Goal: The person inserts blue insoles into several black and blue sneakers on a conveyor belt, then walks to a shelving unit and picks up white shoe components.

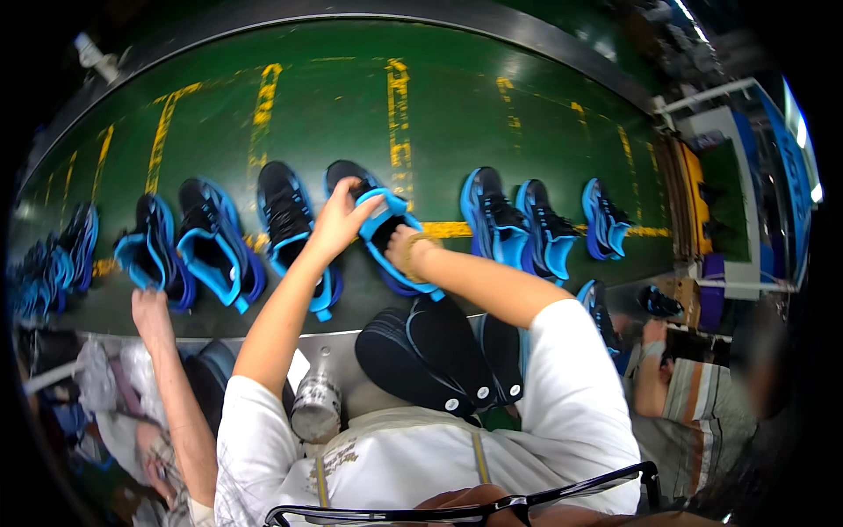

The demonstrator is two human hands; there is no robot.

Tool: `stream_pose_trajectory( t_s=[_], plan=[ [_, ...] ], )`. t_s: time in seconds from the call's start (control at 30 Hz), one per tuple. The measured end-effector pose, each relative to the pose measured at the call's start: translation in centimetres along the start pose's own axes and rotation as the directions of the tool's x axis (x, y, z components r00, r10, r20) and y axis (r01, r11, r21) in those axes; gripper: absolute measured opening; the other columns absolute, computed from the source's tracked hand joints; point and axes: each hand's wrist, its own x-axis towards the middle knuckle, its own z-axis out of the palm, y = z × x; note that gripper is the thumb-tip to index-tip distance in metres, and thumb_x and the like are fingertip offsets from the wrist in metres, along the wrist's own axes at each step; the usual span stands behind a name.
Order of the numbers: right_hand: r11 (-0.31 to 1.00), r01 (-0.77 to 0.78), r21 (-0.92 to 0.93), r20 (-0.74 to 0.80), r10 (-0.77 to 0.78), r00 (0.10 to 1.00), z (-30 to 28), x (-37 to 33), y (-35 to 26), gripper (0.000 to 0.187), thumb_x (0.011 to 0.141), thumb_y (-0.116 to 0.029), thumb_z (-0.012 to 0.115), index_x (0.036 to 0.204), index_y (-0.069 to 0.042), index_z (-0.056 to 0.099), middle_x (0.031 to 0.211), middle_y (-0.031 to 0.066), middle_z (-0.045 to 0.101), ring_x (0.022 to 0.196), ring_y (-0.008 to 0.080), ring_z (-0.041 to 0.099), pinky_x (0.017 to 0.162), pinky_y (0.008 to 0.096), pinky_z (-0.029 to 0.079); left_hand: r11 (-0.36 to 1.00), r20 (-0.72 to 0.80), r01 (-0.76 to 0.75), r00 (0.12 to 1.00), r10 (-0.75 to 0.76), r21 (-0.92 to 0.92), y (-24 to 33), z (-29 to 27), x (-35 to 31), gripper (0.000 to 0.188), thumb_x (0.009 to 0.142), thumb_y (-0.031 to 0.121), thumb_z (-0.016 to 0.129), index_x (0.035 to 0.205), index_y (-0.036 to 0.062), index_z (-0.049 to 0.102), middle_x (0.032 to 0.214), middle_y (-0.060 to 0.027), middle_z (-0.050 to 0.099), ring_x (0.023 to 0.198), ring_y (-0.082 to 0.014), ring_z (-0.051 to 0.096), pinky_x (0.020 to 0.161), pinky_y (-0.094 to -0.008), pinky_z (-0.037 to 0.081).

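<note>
A black sneaker with a bright blue collar (385, 209) stands on the green work surface in front of me, toe pointing away. My left hand (337, 221) is closed on its tongue and laces, with the thumb over the tongue. Reaching into the shoe's opening is my right hand (409, 249); its fingers are hidden inside, and a yellowish band circles the wrist. Just left of my left forearm sits another sneaker (285, 206). Close to my body, several black insoles (446, 347) with round white stickers lie overlapping on the metal ledge.
More black-and-blue sneakers (492, 211) line the green surface (334, 105), marked with yellow lines. A co-worker's hand (151, 314) touches a sneaker (154, 230) at left. A cylindrical container (316, 409) stands by my left side. Another person's arm (652, 378) is at right, near a rack (746, 176).
</note>
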Motion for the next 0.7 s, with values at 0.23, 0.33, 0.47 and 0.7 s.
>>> stream_pose_trajectory(
  t_s=[0.23, 0.33, 0.47, 0.7],
  plan=[
    [0.786, -0.042, 0.617, 0.193, -0.099, 0.976, -2.4, -4.6, -0.5, 0.057, 0.077, -0.041, 0.021, 0.094, 0.000, 0.058, 0.098, 0.0182, 0.054, 0.104, 0.0213, 0.045, 0.101, 0.0377, 0.006, 0.712, -0.108, -0.376, 0.839, 0.533, 0.593, 0.9, 0.7, -0.7, 0.021, 0.071, 0.019, 0.056, 0.085, 0.0084, 0.046, 0.073, -0.0079, 0.049, 0.065, -0.0272, 0.052, 0.056, -0.0374, 0.041],
    [0.771, -0.136, 0.623, 0.105, 0.090, 0.990, -0.5, -3.5, -1.6, 0.051, 0.076, -0.037, 0.031, 0.094, 0.004, 0.055, 0.096, 0.0188, 0.054, 0.099, 0.0238, 0.047, 0.099, 0.0391, 0.013, 0.555, 0.080, -0.444, 0.825, 0.559, 0.703, 1.8, 1.3, -0.7, 0.020, 0.069, 0.019, 0.058, 0.079, 0.0082, 0.044, 0.070, -0.0066, 0.047, 0.062, -0.0245, 0.052, 0.055, -0.0364, 0.041],
    [0.768, 0.110, 0.631, -0.742, 0.555, 0.377, 3.6, -6.0, -4.7, 0.016, 0.062, -0.013, 0.059, 0.073, -0.002, 0.052, 0.081, 0.0105, 0.053, 0.083, 0.0258, 0.050, 0.081, 0.0373, 0.036, 0.576, 0.118, -0.431, 0.858, 0.500, 0.694, 1.8, 0.7, -1.0, 0.027, 0.063, 0.019, 0.063, 0.074, 0.0055, 0.042, 0.070, -0.0077, 0.044, 0.061, -0.0240, 0.051, 0.053, -0.0342, 0.040],
    [0.651, 0.160, 0.742, -0.669, 0.701, 0.247, 8.7, -7.4, -11.2, 0.024, 0.063, -0.003, 0.057, 0.087, -0.004, 0.057, 0.092, 0.0071, 0.053, 0.096, 0.0249, 0.049, 0.077, 0.0365, 0.037, 0.519, 0.088, -0.521, 0.759, 0.646, 0.677, 2.8, -0.3, -6.1, 0.023, 0.060, 0.016, 0.065, 0.069, 0.0073, 0.046, 0.063, -0.0055, 0.042, 0.054, -0.0210, 0.044, 0.049, -0.0292, 0.033]
  ],
)
